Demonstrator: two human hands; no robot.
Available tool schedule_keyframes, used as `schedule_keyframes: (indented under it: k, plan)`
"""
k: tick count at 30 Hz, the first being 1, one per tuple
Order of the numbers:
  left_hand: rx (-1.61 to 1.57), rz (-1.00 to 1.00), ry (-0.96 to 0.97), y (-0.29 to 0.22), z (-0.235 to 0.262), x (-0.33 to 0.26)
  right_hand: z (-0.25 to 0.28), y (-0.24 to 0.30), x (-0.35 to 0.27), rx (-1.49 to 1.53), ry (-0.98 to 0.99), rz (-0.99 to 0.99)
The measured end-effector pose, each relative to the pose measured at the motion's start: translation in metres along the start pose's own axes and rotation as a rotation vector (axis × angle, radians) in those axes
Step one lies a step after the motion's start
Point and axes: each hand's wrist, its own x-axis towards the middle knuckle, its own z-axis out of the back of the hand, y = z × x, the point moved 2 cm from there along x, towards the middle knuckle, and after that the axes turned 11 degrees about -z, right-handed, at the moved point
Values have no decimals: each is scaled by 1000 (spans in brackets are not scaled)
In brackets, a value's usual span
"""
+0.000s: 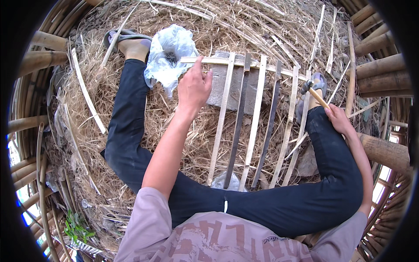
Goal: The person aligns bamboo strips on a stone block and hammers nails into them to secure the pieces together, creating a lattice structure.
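Note:
My right hand [337, 118] is closed around the wooden handle of a hammer [321, 98], its dark head by my right foot. My left hand [192, 91] is over the left end of a pale cross strip [188, 60]; its index finger and thumb are apart, and its other fingers are partly hidden. Several long bamboo slats [221, 118], some pale and some dark, run from the cross strip toward my lap. Under the strip lies a flat grey stone block [218, 85]. A whitish plastic bag [163, 41] with small dark thin pieces inside stands left of it.
Dry straw and shavings [170, 126] cover the ground, with loose bamboo strips [87, 94] scattered about. My legs [126, 105] spread around the slats. Bamboo pole walls [379, 74] curve up on both sides. Green leaves [77, 227] show at lower left.

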Motion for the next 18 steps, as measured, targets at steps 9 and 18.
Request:
schedule_keyframes:
  k: [9, 18]
  plan:
    - [2, 171, -25, 32, 11, -22, -2, 2, 1, 5, -6, 19]
    - [-276, 291, 54, -13, 50, -94, -1, -6, 0, 10, -7, 25]
